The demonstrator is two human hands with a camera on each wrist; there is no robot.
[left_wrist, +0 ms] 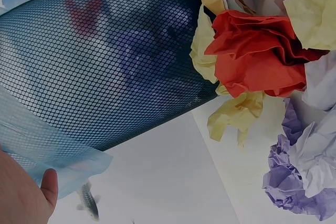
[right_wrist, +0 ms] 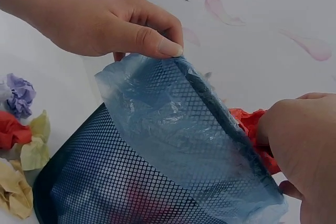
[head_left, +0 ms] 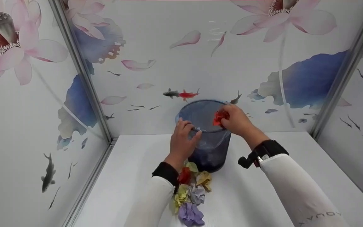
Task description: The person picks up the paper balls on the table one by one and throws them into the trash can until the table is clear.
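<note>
A dark mesh wastebasket (head_left: pixel 211 154) with a translucent blue bag (right_wrist: pixel 157 114) folded over its rim stands against the back wall. My left hand (head_left: pixel 183 140) grips the near left part of the rim, thumb and fingertips at the edge in the right wrist view. My right hand (head_left: pixel 236 119) pinches a crumpled red paper ball (head_left: pixel 220 118) over the right side of the basket's mouth. Crumpled paper shows blurred through the mesh. In front of the basket lie more crumpled papers: red (left_wrist: pixel 257 53), purple (head_left: pixel 191 214), grey-lilac (head_left: pixel 197 194) and several yellowish ones (head_left: pixel 204 180).
The white tabletop (head_left: pixel 257 189) extends on both sides of the basket. White panels (head_left: pixel 156 116) printed with lotus flowers and fish enclose the back and sides, joined by metal corner posts (head_left: pixel 83 69). The loose papers lie close beside my left forearm.
</note>
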